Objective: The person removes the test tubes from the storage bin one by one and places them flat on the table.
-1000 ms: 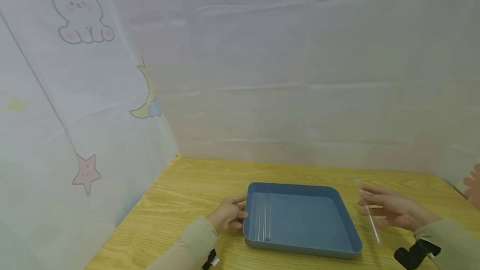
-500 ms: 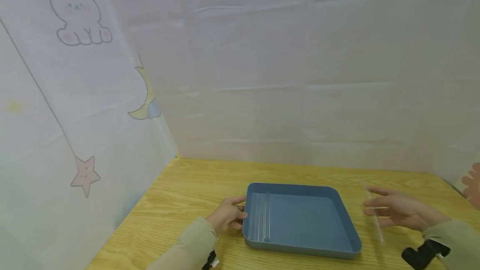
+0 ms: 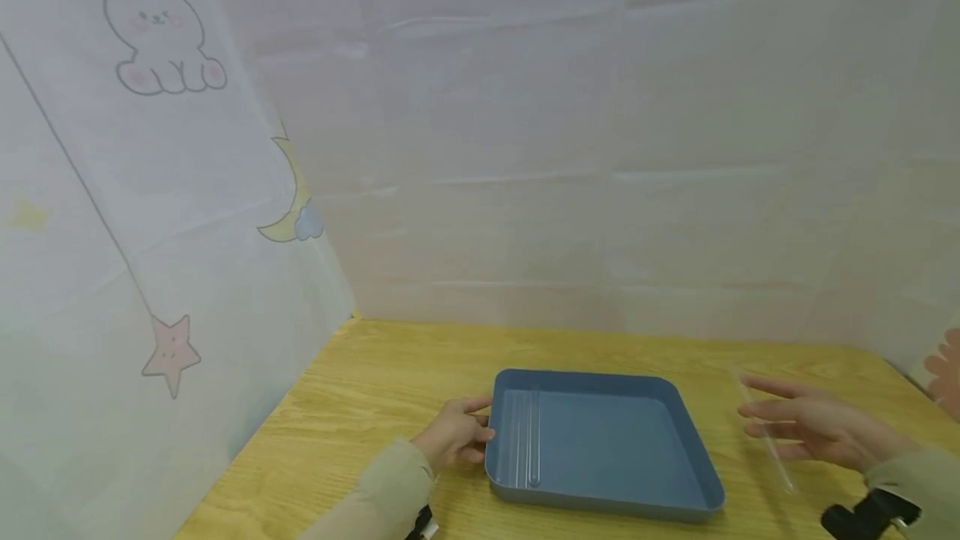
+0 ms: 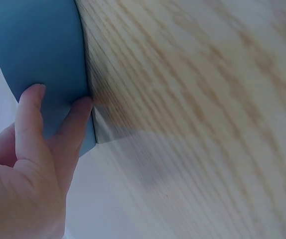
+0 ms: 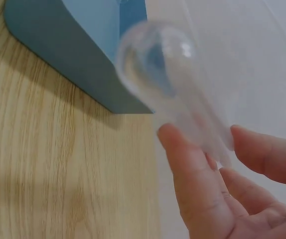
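Observation:
In the head view, a blue rectangular tray point(image 3: 615, 440) sits on the table, with several clear glass test tubes point(image 3: 534, 440) lying side by side along its left end. My left hand point(image 3: 456, 433) is at the tray's left side. Its fingertips rest against the outer wall of the tray point(image 4: 48, 45) in the left wrist view. To the right of the tray, my right hand point(image 3: 813, 423) pinches one clear test tube point(image 3: 772, 448) between thumb and fingers, above the tabletop. That tube's rounded end point(image 5: 150, 64) points toward the camera in the right wrist view.
The tray stands on a yellow wood-grain table point(image 3: 390, 357). Behind it hangs a pale creased sheet point(image 3: 487, 148), and a printed cloth with a rabbit point(image 3: 156, 23) hangs at the left. A black strap with a small device point(image 3: 870, 515) sits on my right wrist.
My right hand has shifted to the right, away from the tray, carrying the test tube with it. The left hand and the tray have stayed put.

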`<state>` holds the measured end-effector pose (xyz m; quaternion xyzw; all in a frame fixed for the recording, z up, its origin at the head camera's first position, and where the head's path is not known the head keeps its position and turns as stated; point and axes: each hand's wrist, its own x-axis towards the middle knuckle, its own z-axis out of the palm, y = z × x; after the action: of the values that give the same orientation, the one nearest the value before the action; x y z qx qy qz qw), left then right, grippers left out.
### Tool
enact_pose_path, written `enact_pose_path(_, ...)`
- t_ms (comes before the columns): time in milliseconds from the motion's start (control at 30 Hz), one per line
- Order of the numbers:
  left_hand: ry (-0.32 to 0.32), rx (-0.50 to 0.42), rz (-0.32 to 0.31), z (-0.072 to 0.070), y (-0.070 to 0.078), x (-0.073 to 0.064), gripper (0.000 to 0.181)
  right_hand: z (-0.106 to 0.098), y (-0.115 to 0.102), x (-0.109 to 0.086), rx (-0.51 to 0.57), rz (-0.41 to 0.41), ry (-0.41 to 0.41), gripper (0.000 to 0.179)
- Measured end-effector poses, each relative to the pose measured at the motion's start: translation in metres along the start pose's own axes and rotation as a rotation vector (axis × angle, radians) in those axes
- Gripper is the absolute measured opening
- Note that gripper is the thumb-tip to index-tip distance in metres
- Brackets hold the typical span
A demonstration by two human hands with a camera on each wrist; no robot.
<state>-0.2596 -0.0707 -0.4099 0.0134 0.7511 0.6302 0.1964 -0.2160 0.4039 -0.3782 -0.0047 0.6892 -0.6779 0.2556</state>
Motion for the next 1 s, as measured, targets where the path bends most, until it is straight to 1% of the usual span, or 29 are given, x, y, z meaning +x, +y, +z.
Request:
enact_pose_path(100,-0.003,-0.006,-0.007,0.001,0.001,0.0,0.059,-0.004,0.003,-0.002,0.006,0.01,0.013,0.032)
enact_pose_path(267,-0.011,-0.009,0.001,0.001,0.002,0.0,0.06,-0.009,0.007,-0.004,-0.018,0.032,0.092,0.034)
enact_pose_path(300,-0.013,-0.008,0.0,0.001,0.002,0.0,0.06,-0.011,0.008,-0.004,-0.029,0.037,0.104,0.04)
enact_pose_path(367,-0.009,-0.002,-0.001,0.001,0.002,0.0,0.059,-0.014,0.01,-0.005,-0.028,0.035,0.091,0.042)
enact_pose_path(500,0.008,0.003,0.002,0.001,0.001,0.0,0.058,-0.02,0.013,-0.008,-0.037,0.033,0.073,0.036)
enact_pose_path(533,0.012,0.002,0.005,0.001,0.001,0.0,0.058,-0.021,0.014,-0.008,-0.036,0.034,0.073,0.032)
enact_pose_path(567,0.016,0.001,0.006,0.001,0.001,0.0,0.058,-0.021,0.014,-0.009,-0.039,0.038,0.083,0.032)
enact_pose_path(600,0.016,-0.001,0.009,0.001,0.001,0.0,0.058,-0.022,0.014,-0.01,-0.035,0.04,0.09,0.027)
enact_pose_path(633,0.014,-0.002,0.011,0.001,0.002,0.0,0.059,-0.022,0.014,-0.011,-0.041,0.044,0.101,0.03)
enact_pose_path(700,0.011,-0.002,0.009,0.001,0.002,0.0,0.059,-0.022,0.016,-0.012,-0.033,0.05,0.121,0.028)
enact_pose_path(867,0.003,-0.012,0.0,0.001,0.001,-0.002,0.059,-0.026,0.02,-0.014,-0.025,0.072,0.17,0.036)
enact_pose_path(933,0.0,-0.023,0.0,0.001,0.001,-0.002,0.059,-0.027,0.022,-0.014,-0.027,0.08,0.197,0.047)
enact_pose_path(967,0.0,-0.024,0.002,0.001,0.001,-0.001,0.059,-0.028,0.023,-0.013,-0.019,0.086,0.212,0.046)
enact_pose_path(1000,0.0,-0.025,0.002,0.001,0.001,-0.001,0.059,-0.029,0.024,-0.014,-0.019,0.086,0.204,0.047)
